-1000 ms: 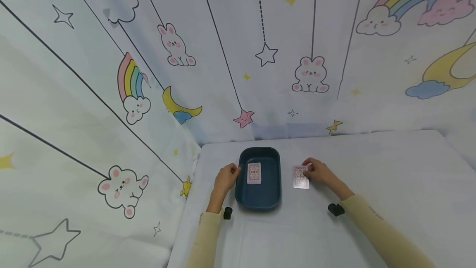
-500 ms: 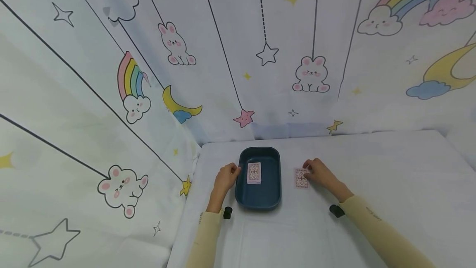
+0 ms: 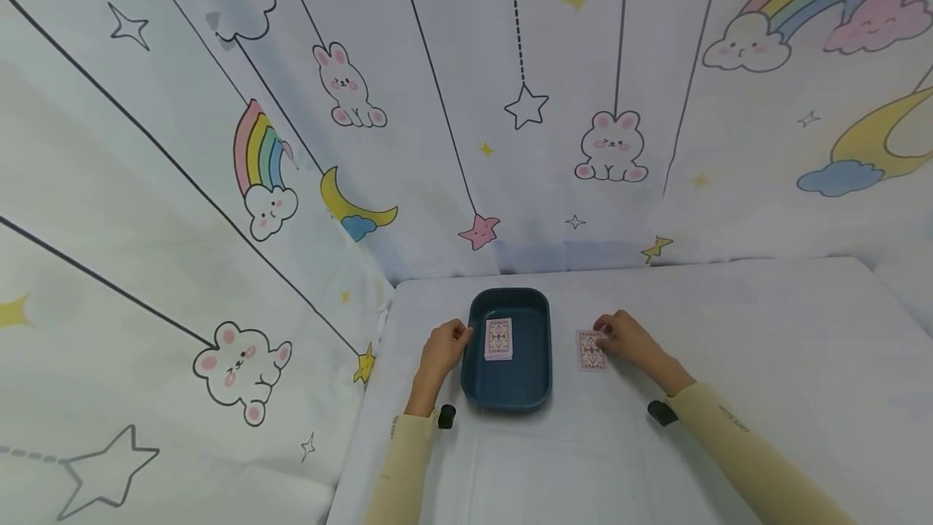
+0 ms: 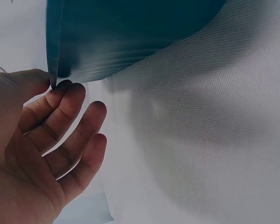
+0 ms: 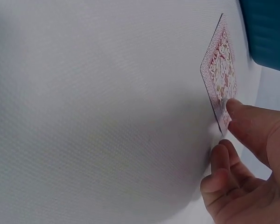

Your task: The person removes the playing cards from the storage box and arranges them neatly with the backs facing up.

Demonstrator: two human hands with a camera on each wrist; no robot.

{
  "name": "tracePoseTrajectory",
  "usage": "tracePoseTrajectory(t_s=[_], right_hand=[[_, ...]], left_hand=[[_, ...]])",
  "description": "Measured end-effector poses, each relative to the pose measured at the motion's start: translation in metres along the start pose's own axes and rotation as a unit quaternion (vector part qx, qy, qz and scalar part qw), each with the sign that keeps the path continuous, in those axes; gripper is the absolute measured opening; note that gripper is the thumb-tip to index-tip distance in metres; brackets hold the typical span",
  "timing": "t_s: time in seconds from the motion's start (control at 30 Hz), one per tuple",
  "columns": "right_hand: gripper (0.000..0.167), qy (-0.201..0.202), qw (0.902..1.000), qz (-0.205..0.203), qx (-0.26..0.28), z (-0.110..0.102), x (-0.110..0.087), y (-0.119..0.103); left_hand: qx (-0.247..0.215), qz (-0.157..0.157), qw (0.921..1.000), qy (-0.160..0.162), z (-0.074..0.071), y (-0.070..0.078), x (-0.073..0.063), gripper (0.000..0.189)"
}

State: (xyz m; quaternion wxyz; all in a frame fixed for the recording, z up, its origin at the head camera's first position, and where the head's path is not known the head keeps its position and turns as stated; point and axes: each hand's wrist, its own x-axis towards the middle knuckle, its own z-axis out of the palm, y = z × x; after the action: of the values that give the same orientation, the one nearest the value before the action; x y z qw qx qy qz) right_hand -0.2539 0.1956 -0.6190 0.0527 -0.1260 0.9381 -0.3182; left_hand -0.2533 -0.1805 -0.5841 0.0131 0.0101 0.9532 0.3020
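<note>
Looking down at a white-covered surface (image 3: 787, 330), we see a person's left hand (image 3: 443, 349) pinching the left rim of a dark blue tray (image 3: 509, 392) between thumb and fingertips, its other fingers loosely bent. Inside the tray, toward its far end, lies a small card stack (image 3: 499, 339) with patterned backs. To the tray's right, the right hand (image 3: 634, 343) pinches one patterned playing card (image 3: 591, 353) by its far right corner, though we cannot tell whether the card touches the cloth.
</note>
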Motion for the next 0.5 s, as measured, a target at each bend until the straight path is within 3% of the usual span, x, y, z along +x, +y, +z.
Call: tracePoseTrajectory(t_s=[0.3,0.5], right_hand=[[0.039,0.009,0.9999,-0.008,-0.009,-0.008,0.002,-0.011],[0.051,0.006,0.9998,-0.007,-0.016,-0.015,0.009,-0.024]], left_hand=[[0.000,0.016,0.9998,0.014,-0.002,0.004,-0.005,0.024],[-0.006,0.009,0.9999,0.005,-0.003,0.004,-0.004,0.026]])
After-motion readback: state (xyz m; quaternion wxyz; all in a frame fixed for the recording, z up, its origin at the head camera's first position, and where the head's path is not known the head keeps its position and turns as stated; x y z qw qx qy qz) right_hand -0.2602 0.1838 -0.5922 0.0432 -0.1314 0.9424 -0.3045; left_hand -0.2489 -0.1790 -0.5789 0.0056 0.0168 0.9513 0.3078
